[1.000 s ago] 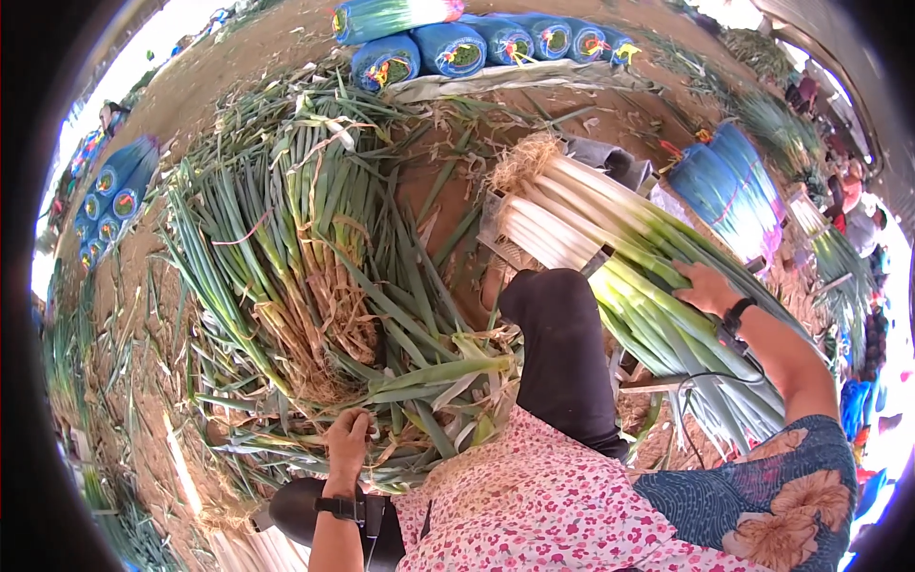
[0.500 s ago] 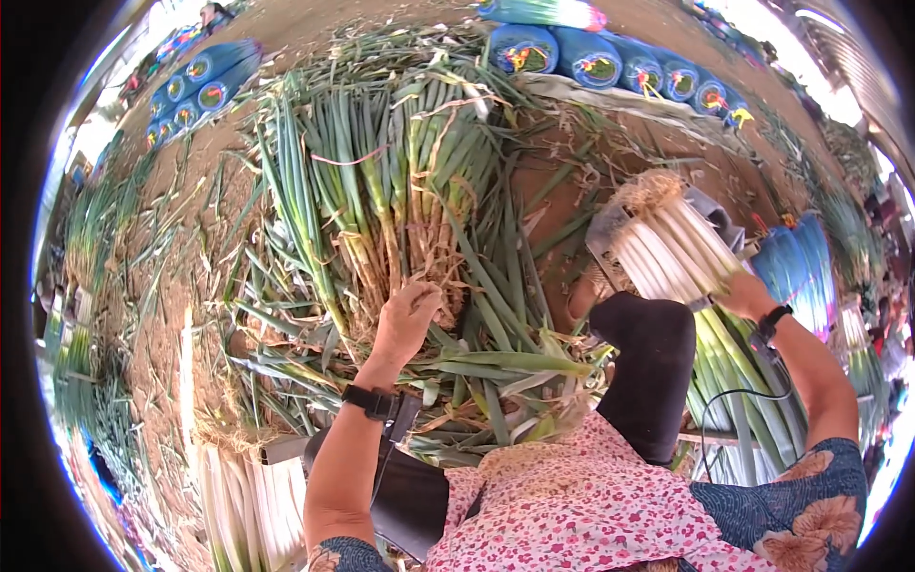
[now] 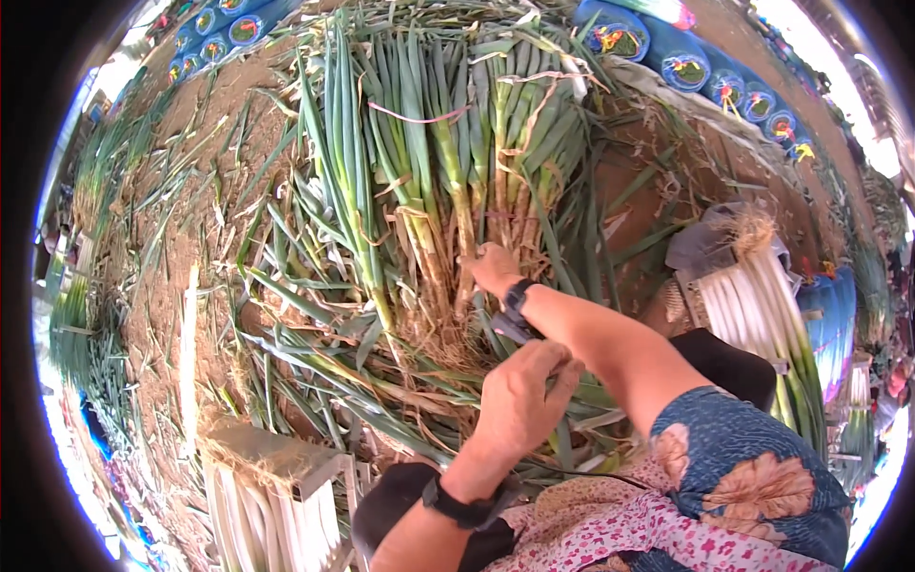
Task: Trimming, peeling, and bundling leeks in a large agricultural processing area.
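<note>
A big pile of untrimmed green onions (image 3: 424, 172) lies in front of me, dry brown husks and roots toward me, leaves pointing away. My right hand (image 3: 493, 271) reaches across to the middle of the pile, its fingers closed around the lower stalk of one green onion (image 3: 465, 229). Nearer to me, my left hand (image 3: 526, 393) hovers in front of the roots with curled fingers, thumb and fingertips close together. Whatever it may hold is too hidden to make out. On the right, a bundle of peeled white-stemmed green onions (image 3: 753, 305) rests on a stand, untouched.
At the lower left, more peeled green onions (image 3: 253, 510) lie on a metal-framed stand (image 3: 305, 462). Blue-wrapped bundles (image 3: 681, 67) are lined up at the far right, others (image 3: 214, 43) at the far left. Loose leaves litter the brown ground (image 3: 181, 181).
My right hand has left the peeled bundle on the right and crossed to the pile. My left hand has drawn back toward me and rightward. The view has shifted left.
</note>
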The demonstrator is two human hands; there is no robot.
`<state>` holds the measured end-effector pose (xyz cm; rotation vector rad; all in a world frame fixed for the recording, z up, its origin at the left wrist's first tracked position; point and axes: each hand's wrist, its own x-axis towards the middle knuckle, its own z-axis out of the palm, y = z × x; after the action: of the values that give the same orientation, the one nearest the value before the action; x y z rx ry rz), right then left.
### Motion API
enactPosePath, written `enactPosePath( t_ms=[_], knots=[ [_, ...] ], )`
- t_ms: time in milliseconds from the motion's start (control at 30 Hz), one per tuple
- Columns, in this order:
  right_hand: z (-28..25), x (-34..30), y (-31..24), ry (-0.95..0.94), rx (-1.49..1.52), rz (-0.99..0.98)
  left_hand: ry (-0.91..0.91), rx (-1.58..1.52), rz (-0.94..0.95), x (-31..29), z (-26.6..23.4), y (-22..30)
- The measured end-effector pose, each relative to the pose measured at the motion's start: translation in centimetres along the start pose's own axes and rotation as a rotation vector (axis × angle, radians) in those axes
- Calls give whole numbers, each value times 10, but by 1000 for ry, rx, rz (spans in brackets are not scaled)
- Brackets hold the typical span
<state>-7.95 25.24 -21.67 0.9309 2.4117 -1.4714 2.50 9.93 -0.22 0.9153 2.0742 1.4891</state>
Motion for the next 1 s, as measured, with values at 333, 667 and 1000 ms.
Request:
enactPosePath(
  t_ms=[333, 667, 1000],
  knots=[
    [-6, 33, 7, 241, -420, -102, -3, -205, -220, 7, -1, -17],
    [-119, -203, 23, 53, 507, 43, 0, -332, -372, 28, 13, 37],
    [-119, -359, 29, 124, 463, -368, 198, -1023, -301, 5, 21, 70]
  ],
)
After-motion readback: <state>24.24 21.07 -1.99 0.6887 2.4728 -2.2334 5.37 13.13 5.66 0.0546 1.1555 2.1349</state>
